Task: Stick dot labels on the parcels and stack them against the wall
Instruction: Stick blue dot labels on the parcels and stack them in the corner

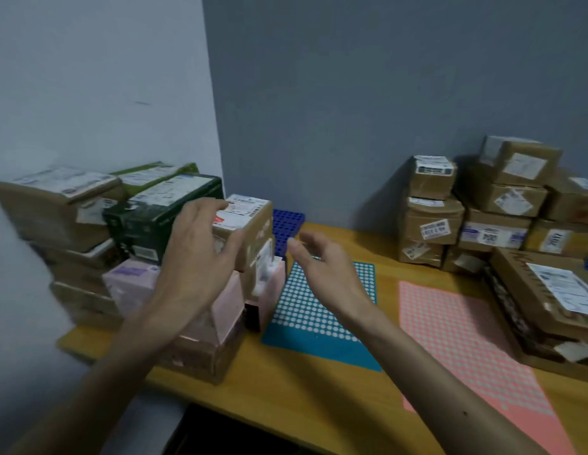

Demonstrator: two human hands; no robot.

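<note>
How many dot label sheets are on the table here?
3: a teal sheet at the centre, a pink sheet right of it, and a dark blue sheet at the wall, partly behind a brown parcel. More may be hidden.

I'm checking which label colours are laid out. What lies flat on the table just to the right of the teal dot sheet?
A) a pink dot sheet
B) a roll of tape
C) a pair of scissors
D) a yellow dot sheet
A: a pink dot sheet lies flat on the wooden table, right of the teal dot sheet, with a strip of bare wood between them.
</note>
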